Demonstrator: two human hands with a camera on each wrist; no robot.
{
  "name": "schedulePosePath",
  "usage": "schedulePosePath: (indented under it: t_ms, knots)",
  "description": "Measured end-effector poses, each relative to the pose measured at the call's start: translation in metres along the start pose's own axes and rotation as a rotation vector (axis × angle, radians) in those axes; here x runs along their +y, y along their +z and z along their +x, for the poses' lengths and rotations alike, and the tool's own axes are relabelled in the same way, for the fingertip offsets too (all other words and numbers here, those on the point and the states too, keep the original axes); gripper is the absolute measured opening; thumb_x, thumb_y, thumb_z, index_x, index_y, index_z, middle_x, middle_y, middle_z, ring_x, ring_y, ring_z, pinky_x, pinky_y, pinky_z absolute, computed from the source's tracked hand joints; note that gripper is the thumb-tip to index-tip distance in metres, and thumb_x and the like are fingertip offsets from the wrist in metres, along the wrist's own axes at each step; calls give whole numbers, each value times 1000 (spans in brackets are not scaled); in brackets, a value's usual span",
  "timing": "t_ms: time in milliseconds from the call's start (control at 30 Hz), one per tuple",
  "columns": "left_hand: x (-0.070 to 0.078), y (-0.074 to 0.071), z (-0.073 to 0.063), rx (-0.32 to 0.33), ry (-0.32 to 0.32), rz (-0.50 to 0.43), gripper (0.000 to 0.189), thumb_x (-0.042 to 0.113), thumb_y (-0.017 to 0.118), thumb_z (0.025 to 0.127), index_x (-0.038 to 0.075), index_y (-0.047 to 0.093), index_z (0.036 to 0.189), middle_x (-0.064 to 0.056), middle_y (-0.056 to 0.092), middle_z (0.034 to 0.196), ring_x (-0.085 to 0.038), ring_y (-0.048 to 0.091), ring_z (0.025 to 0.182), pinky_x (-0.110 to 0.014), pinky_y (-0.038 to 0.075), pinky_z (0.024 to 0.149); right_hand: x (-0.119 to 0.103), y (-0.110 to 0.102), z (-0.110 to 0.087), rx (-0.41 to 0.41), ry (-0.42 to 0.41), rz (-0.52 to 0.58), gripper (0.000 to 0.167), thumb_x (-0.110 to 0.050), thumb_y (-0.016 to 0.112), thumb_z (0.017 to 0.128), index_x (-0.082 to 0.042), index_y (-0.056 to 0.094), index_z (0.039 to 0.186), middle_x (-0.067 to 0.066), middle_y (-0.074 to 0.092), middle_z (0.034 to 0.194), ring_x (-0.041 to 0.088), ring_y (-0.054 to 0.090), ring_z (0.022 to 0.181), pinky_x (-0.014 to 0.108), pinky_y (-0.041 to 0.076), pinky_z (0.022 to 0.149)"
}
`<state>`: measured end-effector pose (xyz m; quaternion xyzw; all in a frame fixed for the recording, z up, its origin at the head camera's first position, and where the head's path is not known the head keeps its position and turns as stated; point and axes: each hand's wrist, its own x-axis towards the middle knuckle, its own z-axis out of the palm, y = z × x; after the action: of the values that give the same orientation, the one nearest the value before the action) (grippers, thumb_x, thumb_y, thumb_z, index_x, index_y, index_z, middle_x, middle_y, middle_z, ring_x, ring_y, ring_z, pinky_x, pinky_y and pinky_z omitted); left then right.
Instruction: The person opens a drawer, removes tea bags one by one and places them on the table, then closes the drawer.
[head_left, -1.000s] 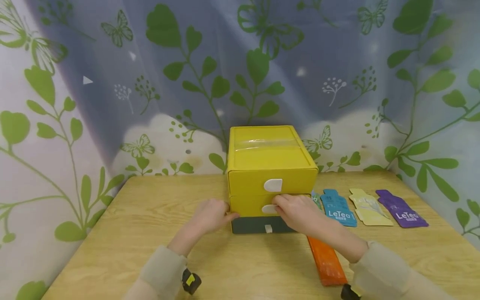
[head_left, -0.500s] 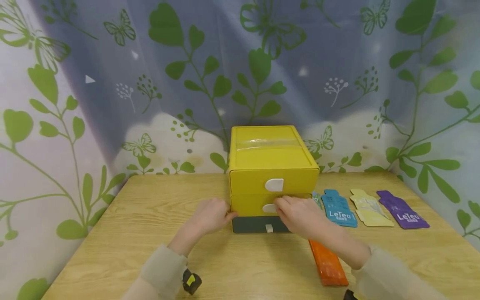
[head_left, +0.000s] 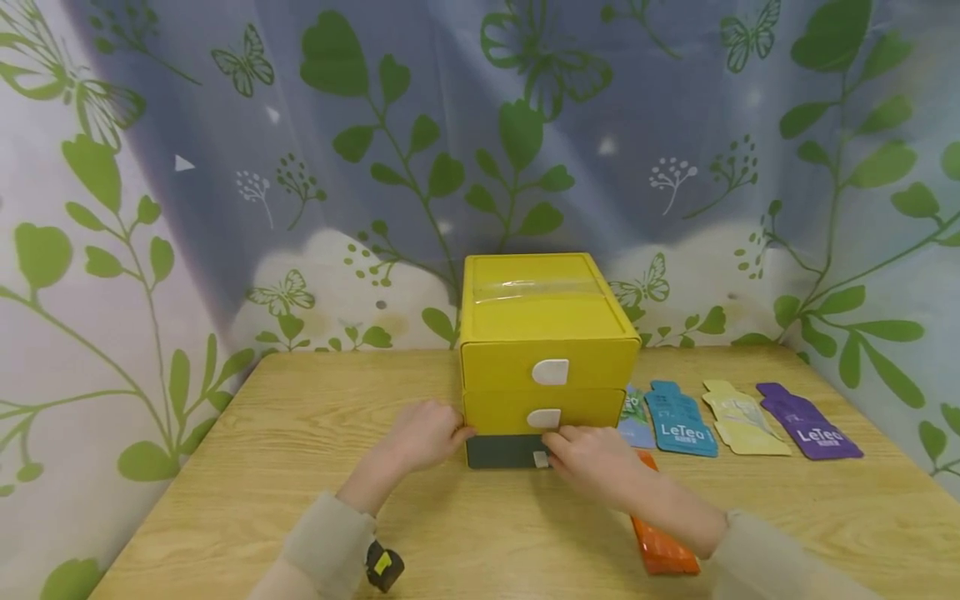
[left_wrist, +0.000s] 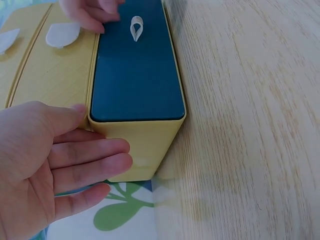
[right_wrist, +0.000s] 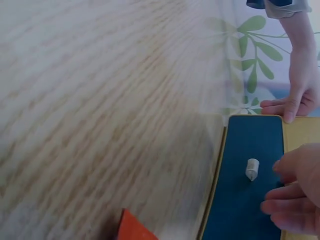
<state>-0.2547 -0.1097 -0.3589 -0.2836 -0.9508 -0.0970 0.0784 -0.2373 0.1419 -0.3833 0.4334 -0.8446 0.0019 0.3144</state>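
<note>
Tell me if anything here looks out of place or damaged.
The orange packet lies alone, out of line with the row of pouches. Clear tape crosses the top of the yellow box, perhaps a repair. No spill shows.

A yellow box point(head_left: 546, 317), its dark-green bottom drawer point(head_left: 501, 452) closed, stands on the table point(head_left: 337, 387).

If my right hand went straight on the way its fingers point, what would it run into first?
Most likely the dark green bottom drawer front, near its pale pull loop. Your right hand looks very close to it, though I can't tell whether it already touches.
</note>
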Motion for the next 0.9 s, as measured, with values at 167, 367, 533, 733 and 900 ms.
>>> schedulePosePath:
  t_ms: [167,367,533,733,900]
  knots:
    - [1,1,0,-9,-2,0,37,27,59,91,16,48,57,8,35,50,-9,35,47,-26,33,45,-3,7,0,-42,29,-2,20,-14,74,75,-11,54,74,-2,54,65,15,55,56,28,41,43]
    - [2,1,1,-17,-10,8,37,27,59,91,16,47,58,8,35,50,-10,36,47,-26,33,45,-9,12,1,-114,35,11,19,-8,69,76,-11,53,67,-2,49,60,15,53,52,27,40,41]
    - [2,-1,1,-23,-13,-18,37,25,59,91,15,47,57,8,33,50,-9,33,47,-25,31,46,-11,15,1,-134,28,36,18,-4,67,75,-11,51,68,-2,48,59,15,53,51,27,40,41]
    - [2,-1,1,-28,-18,-24,37,24,59,91,15,47,57,7,33,50,-9,33,47,-25,32,46,-11,17,3,-149,22,83,23,-12,73,75,-10,50,72,-2,48,61,16,54,53,28,42,44]
    - [1,-1,0,-30,-19,-12,37,25,59,91,15,48,58,7,35,50,-10,35,47,-26,34,47,-10,21,5,-148,-5,59,21,-9,72,73,-10,51,74,-1,50,61,17,54,52,29,42,44]
